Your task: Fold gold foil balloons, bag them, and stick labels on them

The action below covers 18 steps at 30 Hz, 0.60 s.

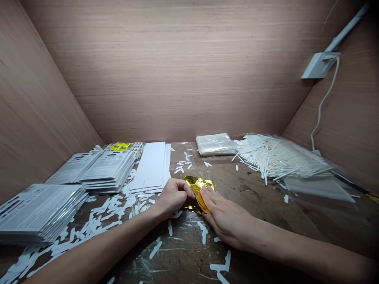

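Note:
A crinkled piece of shiny gold foil (pixel 207 184) lies on the brown table at the middle of the head view. Curled in at its left edge, my left hand (pixel 177 195) pinches the foil between thumb and fingers. My right hand (pixel 229 221) rests flat over the foil's right part, fingers stretched out and held together. The underside of the right hand is hidden, and so is the part of the foil beneath it. White paper sheets (pixel 149 165) lie just beyond my left hand.
Stacks of printed packets (pixel 38 209) stand at the left, with a yellow label sheet (pixel 120 146) on one. White paper scraps (pixel 111 205) litter the table. Tied clear bags (pixel 216 144) and a heap of white sticks (pixel 263 156) lie at the back right. A cable (pixel 321 104) hangs down the right wall.

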Motion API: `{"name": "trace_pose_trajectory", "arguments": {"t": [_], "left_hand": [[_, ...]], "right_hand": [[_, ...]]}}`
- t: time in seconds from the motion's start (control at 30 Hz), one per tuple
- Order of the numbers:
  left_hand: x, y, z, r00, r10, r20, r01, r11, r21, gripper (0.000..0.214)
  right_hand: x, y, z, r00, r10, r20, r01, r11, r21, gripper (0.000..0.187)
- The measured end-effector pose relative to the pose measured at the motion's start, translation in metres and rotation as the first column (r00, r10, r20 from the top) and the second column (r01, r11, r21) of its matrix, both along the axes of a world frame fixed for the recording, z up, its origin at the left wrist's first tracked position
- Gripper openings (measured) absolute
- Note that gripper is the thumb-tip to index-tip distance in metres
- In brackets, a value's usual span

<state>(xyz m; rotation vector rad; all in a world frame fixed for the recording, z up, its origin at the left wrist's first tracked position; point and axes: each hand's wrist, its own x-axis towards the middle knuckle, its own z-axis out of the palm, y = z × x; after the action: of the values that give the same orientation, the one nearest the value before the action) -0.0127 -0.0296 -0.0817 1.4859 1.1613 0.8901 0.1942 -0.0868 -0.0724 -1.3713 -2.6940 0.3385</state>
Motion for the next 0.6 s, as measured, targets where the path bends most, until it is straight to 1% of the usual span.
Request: {"name": "trace_pose_trajectory", "arguments": {"t": [0.07, 0.13, 0.23, 0.27, 0.3, 0.33, 0.4, 0.43, 0.5, 0.53, 0.6], "left_hand": [[0.002, 0.002, -0.003, 1.0, 0.004, 0.018, -0.004, 1.0, -0.015, 0.023], [0.002, 0.003, -0.003, 1.0, 0.006, 0.013, -0.006, 1.0, -0.014, 0.021], [0.001, 0.001, 0.007, 1.0, 0.027, -0.003, -0.026, 0.999, 0.031, 0.012], [-0.001, 0.0, 0.012, 0.998, 0.049, -0.045, -0.045, 0.996, 0.078, 0.008], [-0.002, -0.002, 0.016, 0.989, 0.087, -0.12, -0.068, 0.986, 0.151, 0.006], [-0.003, -0.003, 0.021, 0.967, 0.136, -0.217, -0.082, 0.967, 0.241, 0.01], [-0.005, -0.004, 0.027, 0.88, 0.227, -0.417, -0.051, 0.918, 0.393, 0.025], [-0.005, -0.003, 0.028, 0.835, 0.247, -0.491, -0.016, 0.904, 0.428, 0.031], [-0.003, 0.0, 0.028, 0.792, 0.231, -0.566, 0.03, 0.91, 0.414, 0.036], [-0.002, 0.003, 0.028, 0.785, 0.219, -0.579, 0.033, 0.919, 0.392, 0.036], [0.001, 0.009, 0.027, 0.787, 0.221, -0.576, 0.002, 0.933, 0.36, 0.035]], "right_hand": [[-0.002, 0.001, -0.003, 1.0, 0.012, 0.007, -0.012, 0.999, 0.047, 0.064], [-0.004, 0.002, -0.007, 0.999, 0.036, 0.017, -0.037, 0.994, 0.099, 0.061], [-0.008, 0.005, -0.01, 0.999, 0.033, 0.032, -0.036, 0.993, 0.112, 0.062], [-0.009, 0.005, -0.009, 0.999, 0.013, 0.036, -0.016, 0.995, 0.099, 0.064], [-0.011, 0.005, -0.007, 0.999, -0.008, 0.043, 0.004, 0.997, 0.077, 0.066], [-0.012, 0.005, -0.005, 0.998, -0.023, 0.051, 0.02, 0.999, 0.05, 0.069], [-0.015, 0.004, -0.001, 0.997, -0.042, 0.064, 0.043, 0.999, -0.011, 0.075], [-0.016, 0.003, 0.001, 0.997, -0.049, 0.067, 0.052, 0.998, -0.039, 0.077], [-0.017, 0.003, 0.002, 0.996, -0.062, 0.062, 0.067, 0.995, -0.075, 0.08], [-0.018, 0.002, 0.002, 0.996, -0.069, 0.056, 0.074, 0.994, -0.082, 0.081], [-0.019, 0.002, 0.001, 0.995, -0.083, 0.046, 0.087, 0.993, -0.078, 0.084]]}}
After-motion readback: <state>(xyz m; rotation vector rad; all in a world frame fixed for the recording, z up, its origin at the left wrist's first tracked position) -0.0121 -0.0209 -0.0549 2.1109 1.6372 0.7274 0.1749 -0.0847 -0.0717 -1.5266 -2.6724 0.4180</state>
